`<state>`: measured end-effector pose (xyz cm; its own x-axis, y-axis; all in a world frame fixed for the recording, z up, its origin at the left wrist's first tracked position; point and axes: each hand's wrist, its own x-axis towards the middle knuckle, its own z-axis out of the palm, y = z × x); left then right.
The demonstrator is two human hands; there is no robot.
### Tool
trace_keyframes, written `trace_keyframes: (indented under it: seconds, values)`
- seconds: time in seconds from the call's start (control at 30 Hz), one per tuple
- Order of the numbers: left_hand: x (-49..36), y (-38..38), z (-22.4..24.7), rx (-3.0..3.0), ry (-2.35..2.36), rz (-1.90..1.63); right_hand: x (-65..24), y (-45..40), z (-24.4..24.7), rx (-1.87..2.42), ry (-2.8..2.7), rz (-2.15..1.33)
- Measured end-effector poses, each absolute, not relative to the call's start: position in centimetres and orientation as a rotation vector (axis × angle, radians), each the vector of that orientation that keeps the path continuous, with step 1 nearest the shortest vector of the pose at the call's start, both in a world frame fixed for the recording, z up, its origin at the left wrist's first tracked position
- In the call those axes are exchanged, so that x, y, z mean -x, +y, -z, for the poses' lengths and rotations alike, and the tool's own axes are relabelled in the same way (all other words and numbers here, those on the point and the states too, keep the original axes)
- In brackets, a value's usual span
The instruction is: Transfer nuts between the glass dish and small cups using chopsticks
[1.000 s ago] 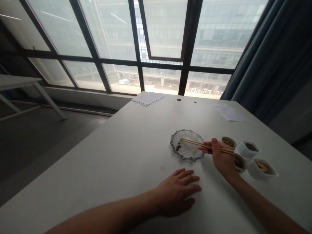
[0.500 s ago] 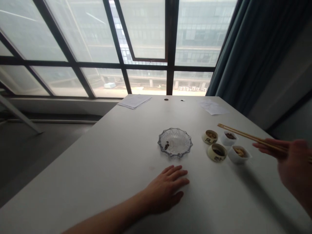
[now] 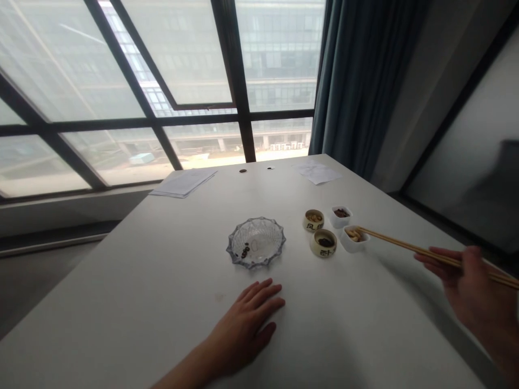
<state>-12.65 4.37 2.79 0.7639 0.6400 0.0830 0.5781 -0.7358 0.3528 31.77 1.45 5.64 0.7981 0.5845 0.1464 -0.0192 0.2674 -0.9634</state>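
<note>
My right hand [image 3: 472, 286] grips a pair of chopsticks [image 3: 409, 247], their tips at the pale yellowish food pieces [image 3: 355, 234] in the nearer white cup [image 3: 354, 246]. Whether a piece is pinched is too small to tell. Behind it another white cup [image 3: 339, 220] contains brown bits. To the left are two cream cups with dark characters: the farther cream cup [image 3: 313, 227] has tan pieces, the nearer cream cup [image 3: 324, 251] dark contents. My left hand [image 3: 255, 319] rests on the table, fingers spread, just in front of a scalloped glass bowl [image 3: 263, 259] with several small dark pieces [image 3: 245, 250].
The white table [image 3: 162, 270] carries a stack of papers [image 3: 184, 182] at far left and loose sheets [image 3: 319, 173] at far right. A small dark disc [image 3: 243, 170] lies near the back edge. Beyond stand windows and a blue curtain [image 3: 348, 81].
The chopsticks' tips have come down from above the cups to the food in the nearer white cup. My view has turned right; my left hand stays flat on the table.
</note>
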Motion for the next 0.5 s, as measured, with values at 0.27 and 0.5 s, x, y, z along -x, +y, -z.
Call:
trace_keyframes:
  seconds: [0.27, 0.5]
  values:
    - [13.1, 4.7, -2.1, -2.687, 0.950, -0.259, -33.3, 0.3, -5.1, 1.250, -0.479, -0.493]
    - [13.1, 4.8, -2.1, -2.707, 0.960, -0.309, -33.2, 0.8, -4.8, 1.219, -0.526, -0.494]
